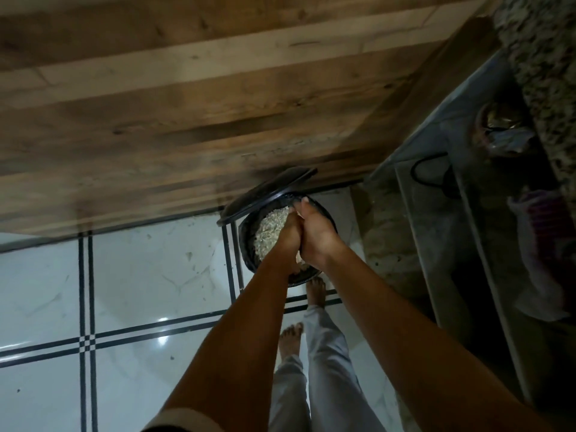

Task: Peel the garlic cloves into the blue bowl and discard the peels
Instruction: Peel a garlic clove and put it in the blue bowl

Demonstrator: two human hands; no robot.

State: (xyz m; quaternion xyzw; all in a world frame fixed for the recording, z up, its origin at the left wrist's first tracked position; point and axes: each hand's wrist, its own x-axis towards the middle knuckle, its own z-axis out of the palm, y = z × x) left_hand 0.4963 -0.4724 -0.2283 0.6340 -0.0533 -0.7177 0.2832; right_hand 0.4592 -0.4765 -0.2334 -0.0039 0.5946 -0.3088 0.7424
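A round black bin (246,241) stands on the floor with its lid (265,194) tipped up. A heap of pale garlic peels (269,230) fills its left side. My left hand (285,244) and my right hand (319,233) are pressed together palm to palm right over the bin, fingers pointing away from me and down toward the peels. A few pale scraps (300,260) show at the gap between the palms. The blue bowl and the garlic cloves are not in view.
A wooden cabinet front (187,104) rises behind the bin. Glossy white floor tiles with black lines (124,291) spread to the left. My bare foot (316,291) rests at the bin's near edge. A stone counter with dark shelves (467,213) stands at the right.
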